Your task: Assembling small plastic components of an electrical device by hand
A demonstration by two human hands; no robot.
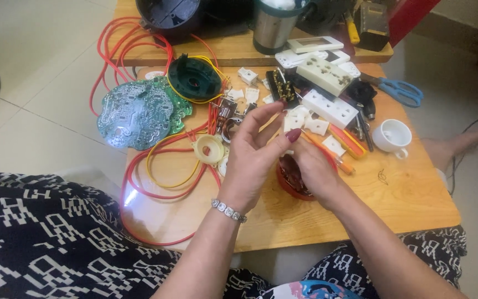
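Watching from the head view; both hands meet over the middle of the low wooden table [405, 194]. Left hand [253, 158] raised, fingers spread and curled, thumb with dark red nail pointing toward the right hand; wrist carries a silver link bracelet [228, 211]. Right hand [311, 169] lies over the round red-rimmed part with a dark copper-coloured core [290, 180], which sits on the table directly under both hands; right fingers bent down onto it, whether they pinch anything small I cannot tell; likewise for the left fingertips, hidden behind each other.

Progress, as I judge it: disassembly looks well along; round green circuit board [136, 112] lies bare at the left, dark green round plastic housing [195, 78] beside it, cream round plastic ring [208, 148] near the left hand, red and yellow wires [156, 166] looping loose across the table and over its edge. White plastic socket blocks [327, 91] and small white plastic pieces [305, 122] lie scattered beyond the hands; orange-handled screwdriver [345, 141] lies untouched; blue-handled scissors [400, 90] and small white cup [392, 135] stand at the right. Red-rimmed part appears still whole; that seems the piece left in hand.
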